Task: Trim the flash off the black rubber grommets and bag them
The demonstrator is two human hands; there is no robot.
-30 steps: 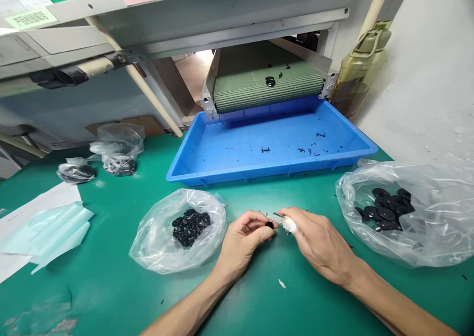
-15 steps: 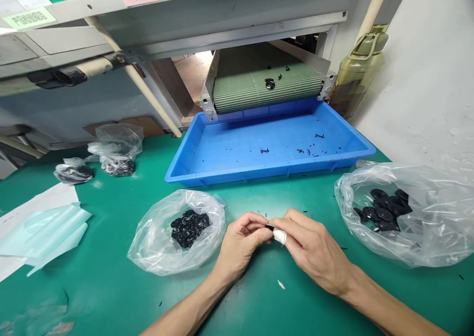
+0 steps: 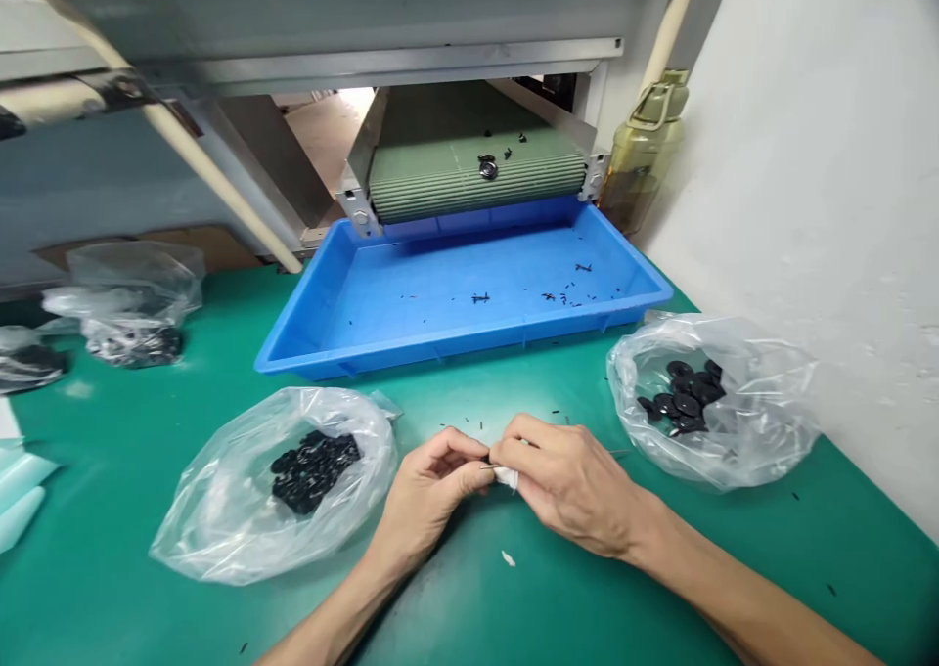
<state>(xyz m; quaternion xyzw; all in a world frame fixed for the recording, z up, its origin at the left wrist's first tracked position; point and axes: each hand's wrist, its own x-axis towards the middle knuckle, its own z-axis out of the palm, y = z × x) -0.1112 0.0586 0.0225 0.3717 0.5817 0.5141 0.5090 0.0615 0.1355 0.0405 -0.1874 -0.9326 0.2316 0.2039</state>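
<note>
My left hand [image 3: 432,490] is closed in a pinch over the green table, its thumb and fingertips round a small black part that is almost wholly hidden. Closed just to its right, my right hand [image 3: 572,480] grips a thin metal pick with a white wrapping [image 3: 506,476]. The pick's tip meets my left thumb, and its thin back end sticks out behind my right hand. Left of my hands, a clear plastic bag [image 3: 212,495] holds many small black parts [image 3: 314,470]. Another clear bag [image 3: 770,373] on the right contains round black discs [image 3: 688,404].
Beyond my hands lies a blue tray [image 3: 440,348] with scattered black scraps, below the end of a green conveyor belt [image 3: 469,189] carrying a few black pieces. More bags [image 3: 136,338] are at far left. A yellowish bottle [image 3: 642,157] stands by the wall. A white scrap [image 3: 508,557] lies near me.
The view has swung right, so everything sits further left in it. The pick's tip now shows at my left thumb, while the black part, visible before, is mostly covered.
</note>
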